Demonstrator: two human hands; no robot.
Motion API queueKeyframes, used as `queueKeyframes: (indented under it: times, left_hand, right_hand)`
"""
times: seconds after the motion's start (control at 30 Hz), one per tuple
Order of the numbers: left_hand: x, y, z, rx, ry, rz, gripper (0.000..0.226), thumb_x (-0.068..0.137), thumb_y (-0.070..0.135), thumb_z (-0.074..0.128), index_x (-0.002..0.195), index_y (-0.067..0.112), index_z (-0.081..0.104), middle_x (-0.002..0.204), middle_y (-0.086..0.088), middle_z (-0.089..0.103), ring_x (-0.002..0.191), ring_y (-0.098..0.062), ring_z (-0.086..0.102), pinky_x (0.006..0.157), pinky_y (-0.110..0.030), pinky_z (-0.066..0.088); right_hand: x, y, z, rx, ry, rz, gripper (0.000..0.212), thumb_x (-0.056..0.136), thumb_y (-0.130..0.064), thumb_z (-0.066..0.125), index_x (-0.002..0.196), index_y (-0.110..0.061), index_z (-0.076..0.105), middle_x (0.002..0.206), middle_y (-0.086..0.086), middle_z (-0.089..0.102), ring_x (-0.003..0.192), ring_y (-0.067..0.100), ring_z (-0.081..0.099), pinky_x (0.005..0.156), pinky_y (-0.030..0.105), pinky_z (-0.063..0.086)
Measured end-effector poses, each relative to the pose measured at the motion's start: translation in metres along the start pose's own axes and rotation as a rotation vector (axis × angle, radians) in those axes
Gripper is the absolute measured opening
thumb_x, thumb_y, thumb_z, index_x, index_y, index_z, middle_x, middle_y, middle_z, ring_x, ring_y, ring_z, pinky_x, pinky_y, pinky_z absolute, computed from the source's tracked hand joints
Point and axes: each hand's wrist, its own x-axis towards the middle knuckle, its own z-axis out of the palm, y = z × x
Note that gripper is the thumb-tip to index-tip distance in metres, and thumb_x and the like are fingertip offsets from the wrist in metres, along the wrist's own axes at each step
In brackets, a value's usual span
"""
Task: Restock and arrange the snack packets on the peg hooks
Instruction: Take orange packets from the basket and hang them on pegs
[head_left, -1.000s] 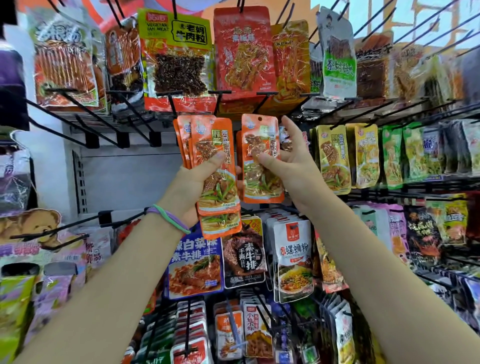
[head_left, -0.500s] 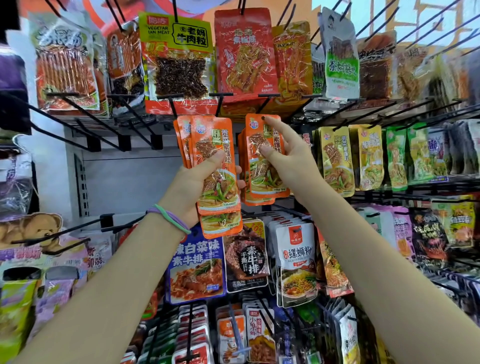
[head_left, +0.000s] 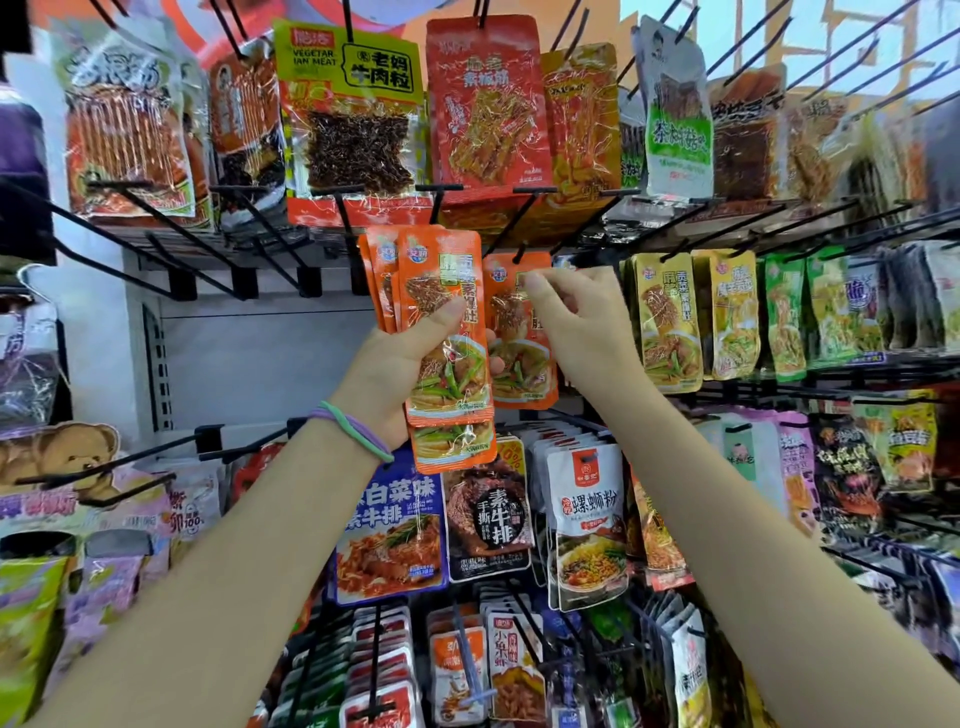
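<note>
Far left, bare black peg hooks (head_left: 156, 218) jut from the white back panel (head_left: 249, 374), with a bear-printed pack (head_left: 57, 457) hanging below them. Upper left of centre hangs a yellow-green header packet (head_left: 348, 104) of dark shreds, and a red packet (head_left: 485, 104) hangs just right of it.

The left hand (head_left: 410, 364), with purple and green bands (head_left: 353, 431) at the wrist, is closed around a fanned stack of orange snack packets (head_left: 441, 332); the thumb presses across the front packet and the fingers wrap behind. The stack is held upright, just left of centre, in front of the middle row.

Immediately right, a single orange packet (head_left: 519, 338) hangs from a black peg (head_left: 519, 254) through its top hole. The right hand (head_left: 582, 322) pinches this packet's upper right edge between thumb and fingertips; the exact contact is slightly blurred, so the firmness of the pinch cannot be confirmed. The stack and the hung packet appear to touch along their near edges.

Right of the hand, yellow packets (head_left: 670, 317) hang on the same row, followed by green packets (head_left: 784, 312). Below centre hang a blue packet (head_left: 389, 525), a dark packet (head_left: 488, 514) and a white noodle packet (head_left: 587, 525).
</note>
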Motion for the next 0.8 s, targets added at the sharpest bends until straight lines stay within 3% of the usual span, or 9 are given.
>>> queueKeyframes:
  times: [0.1, 0.17, 0.2, 0.33, 0.43, 0.53, 0.67, 0.73, 0.8]
  left_hand:
    - [-0.001, 0.001, 0.001, 0.008, 0.009, 0.016, 0.035, 0.081, 0.028, 0.072, 0.113, 0.013, 0.071, 0.093, -0.014, 0.077, 0.075, -0.031, 0.075, 0.067, -0.039, 0.061]
    - [-0.001, 0.001, 0.002, 0.023, 0.024, 0.017, 0.040, 0.074, 0.030, 0.076, 0.110, 0.013, 0.072, 0.099, -0.014, 0.077, 0.084, -0.032, 0.075, 0.075, -0.043, 0.062]
    - [-0.002, 0.001, 0.003, 0.024, 0.022, 0.007, 0.041, 0.074, 0.032, 0.076, 0.110, 0.012, 0.073, 0.102, -0.015, 0.077, 0.088, -0.033, 0.075, 0.078, -0.044, 0.062]
    - [-0.007, 0.001, 0.001, 0.052, -0.061, -0.039, 0.047, 0.079, 0.040, 0.070, 0.118, 0.012, 0.070, 0.113, -0.017, 0.075, 0.101, -0.036, 0.074, 0.087, -0.048, 0.060]
    - [-0.009, -0.001, -0.007, 0.065, -0.139, -0.007, 0.038, 0.088, 0.023, 0.063, 0.124, 0.010, 0.066, 0.118, -0.016, 0.074, 0.105, -0.033, 0.072, 0.087, -0.045, 0.061]
    - [-0.007, -0.004, -0.014, 0.071, -0.091, 0.017, 0.040, 0.087, 0.019, 0.063, 0.125, 0.008, 0.064, 0.120, -0.017, 0.073, 0.100, -0.031, 0.073, 0.084, -0.046, 0.062]
    - [-0.002, -0.005, -0.021, 0.110, 0.035, 0.057, 0.035, 0.084, 0.021, 0.069, 0.118, 0.013, 0.067, 0.110, -0.012, 0.075, 0.099, -0.032, 0.073, 0.087, -0.049, 0.060]
    - [0.001, -0.005, -0.020, 0.114, 0.085, 0.091, 0.015, 0.093, 0.015, 0.066, 0.108, 0.016, 0.069, 0.101, -0.006, 0.077, 0.095, -0.028, 0.074, 0.088, -0.047, 0.059]
    - [0.004, -0.006, -0.018, 0.115, 0.126, 0.118, 0.010, 0.097, 0.012, 0.064, 0.103, 0.018, 0.070, 0.094, 0.000, 0.079, 0.089, -0.021, 0.075, 0.086, -0.044, 0.060]
  right_hand:
    - [-0.014, -0.016, -0.004, 0.161, -0.186, -0.074, 0.042, 0.093, -0.046, 0.066, 0.127, -0.020, 0.062, 0.098, 0.011, 0.067, 0.091, 0.022, 0.065, 0.079, 0.040, 0.056]
    - [-0.021, -0.023, 0.000, 0.211, -0.330, -0.068, 0.051, 0.088, -0.040, 0.073, 0.131, -0.017, 0.056, 0.098, -0.001, 0.069, 0.086, 0.008, 0.068, 0.072, 0.026, 0.056]
    - [-0.023, -0.023, 0.004, 0.225, -0.347, -0.061, 0.049, 0.088, -0.036, 0.075, 0.129, -0.017, 0.056, 0.103, -0.005, 0.070, 0.091, 0.003, 0.068, 0.076, 0.022, 0.056]
    - [-0.020, -0.017, 0.005, 0.295, -0.321, -0.034, 0.046, 0.092, -0.028, 0.074, 0.131, -0.014, 0.054, 0.120, 0.001, 0.069, 0.109, 0.013, 0.068, 0.094, 0.041, 0.057]
    - [-0.017, -0.014, 0.001, 0.402, -0.288, 0.021, 0.048, 0.090, -0.016, 0.075, 0.130, -0.017, 0.049, 0.121, 0.005, 0.069, 0.109, 0.018, 0.068, 0.096, 0.044, 0.056]
    - [-0.013, -0.010, -0.005, 0.498, -0.133, 0.081, 0.042, 0.090, -0.006, 0.073, 0.122, -0.022, 0.051, 0.112, 0.005, 0.073, 0.102, 0.021, 0.071, 0.091, 0.047, 0.058]
    - [-0.009, -0.007, -0.011, 0.480, 0.008, 0.181, 0.007, 0.100, -0.021, 0.062, 0.107, -0.021, 0.062, 0.099, 0.010, 0.075, 0.090, 0.024, 0.072, 0.083, 0.046, 0.060]
    - [-0.007, -0.007, -0.010, 0.437, 0.043, 0.178, 0.011, 0.101, -0.024, 0.062, 0.109, -0.017, 0.062, 0.093, 0.010, 0.075, 0.080, 0.020, 0.071, 0.076, 0.046, 0.060]
    - [-0.006, -0.008, -0.009, 0.420, 0.069, 0.115, 0.027, 0.099, -0.019, 0.065, 0.123, -0.017, 0.053, 0.087, 0.004, 0.074, 0.069, 0.013, 0.070, 0.063, 0.036, 0.059]
